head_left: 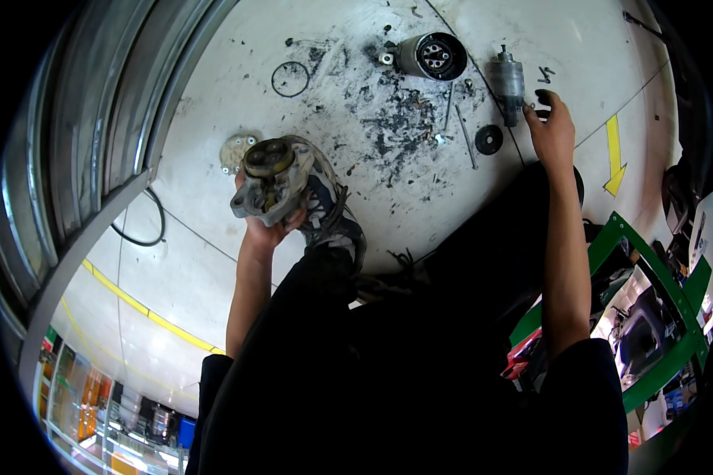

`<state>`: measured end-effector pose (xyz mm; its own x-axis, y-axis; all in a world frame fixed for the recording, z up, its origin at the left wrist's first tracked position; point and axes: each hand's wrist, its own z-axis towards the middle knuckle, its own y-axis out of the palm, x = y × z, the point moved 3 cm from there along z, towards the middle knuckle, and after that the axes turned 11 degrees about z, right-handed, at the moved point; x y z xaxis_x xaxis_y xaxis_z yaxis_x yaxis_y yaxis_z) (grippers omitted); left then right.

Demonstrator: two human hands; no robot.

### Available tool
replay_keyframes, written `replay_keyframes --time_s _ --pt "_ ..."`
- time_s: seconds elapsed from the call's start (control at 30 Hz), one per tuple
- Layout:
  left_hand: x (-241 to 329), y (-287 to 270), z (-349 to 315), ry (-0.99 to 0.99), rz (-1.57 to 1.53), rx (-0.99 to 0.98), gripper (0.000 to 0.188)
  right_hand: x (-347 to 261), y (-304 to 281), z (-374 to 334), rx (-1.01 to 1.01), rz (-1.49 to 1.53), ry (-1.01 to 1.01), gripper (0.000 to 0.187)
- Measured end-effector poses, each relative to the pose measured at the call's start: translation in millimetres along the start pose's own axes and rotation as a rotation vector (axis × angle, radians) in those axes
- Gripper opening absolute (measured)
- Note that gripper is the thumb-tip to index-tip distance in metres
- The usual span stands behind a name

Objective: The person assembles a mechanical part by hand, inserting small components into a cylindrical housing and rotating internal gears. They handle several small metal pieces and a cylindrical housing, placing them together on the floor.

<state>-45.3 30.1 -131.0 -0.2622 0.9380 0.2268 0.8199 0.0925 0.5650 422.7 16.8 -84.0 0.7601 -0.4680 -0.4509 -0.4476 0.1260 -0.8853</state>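
Head cam: L hand point(271, 228) grips grey metal housing point(253, 204), ctr-left of frame, round part point(268, 156) facing up. R hand point(556, 131) upper right, fingers half-curled nr metal cylinder point(508, 81); can't tell if pinching anything. Blk disc point(489, 140) below cylinder; open-ended can point(413, 57) top ctr, on smudged floor point(396, 226).

The left grip point(264, 233) is mostly hidden by the grey cast-metal housing point(281, 190), most of its fingers out of sight. The housing also covers part of a pale, rounded metal cover point(234, 150) toward the left edge of the white floor point(404, 210). Whether the right grip point(554, 131) touches the grey metal cylinder point(505, 79) cannot be told. Black crumbs point(400, 119) are too small to identify. The grey ribbed metal shutter point(79, 142) along the floor's left edge is cut off by the dark rim.
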Motion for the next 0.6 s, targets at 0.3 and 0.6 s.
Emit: replay_keyframes --time_s 0.3,0.6 --pt "-1 -4 0 0.010 -0.026 -0.025 0.096 -73 67 -68 -0.495 0.063 -0.082 0.043" --pt "-1 -3 1 0.010 -0.041 -0.052 0.096 -73 80 -74 -0.524 0.109 -0.166 0.025"
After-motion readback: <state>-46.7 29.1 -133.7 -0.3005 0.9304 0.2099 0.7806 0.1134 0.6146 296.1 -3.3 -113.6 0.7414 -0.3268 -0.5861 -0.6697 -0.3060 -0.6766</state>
